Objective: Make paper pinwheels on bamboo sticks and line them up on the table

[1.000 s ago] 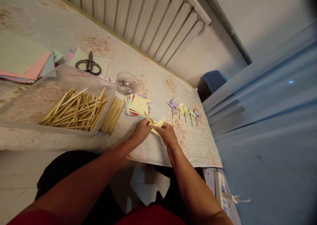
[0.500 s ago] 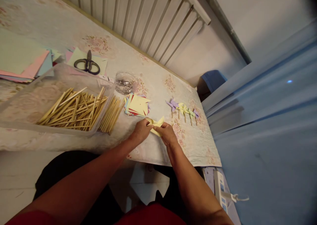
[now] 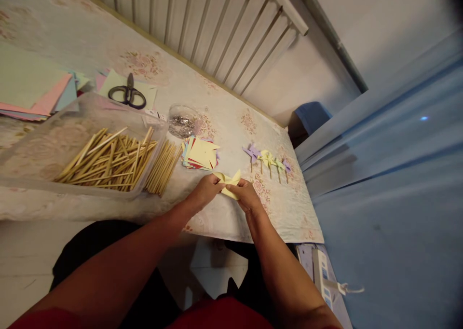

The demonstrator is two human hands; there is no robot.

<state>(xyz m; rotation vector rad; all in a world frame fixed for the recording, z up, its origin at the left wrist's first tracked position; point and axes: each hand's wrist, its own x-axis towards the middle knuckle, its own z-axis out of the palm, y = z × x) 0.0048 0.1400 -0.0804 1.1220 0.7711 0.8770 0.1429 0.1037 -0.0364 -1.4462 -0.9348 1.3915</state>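
Both hands pinch folded pale-yellow paper piece [image 3: 228,183] above near edge of floral-cloth table [image 3: 231,213]: left hand [image 3: 205,191] fingers closed on left side, right hand [image 3: 246,196] fingers closed on right side. Stack of coloured paper squares [image 3: 200,154] just beyond paper piece. Finished paper pinwheels on sticks [image 3: 268,160] beyond-right. Loose wooden sticks [image 3: 163,167] and clear plastic tray of sticks [image 3: 90,155] left of paper piece. Black scissors [image 3: 128,95] far beyond-left.

Pale yellow paper [image 3: 228,181] is pinched between both hands. Beyond it, a cream cloth [image 3: 224,121] is printed with pink flowers.
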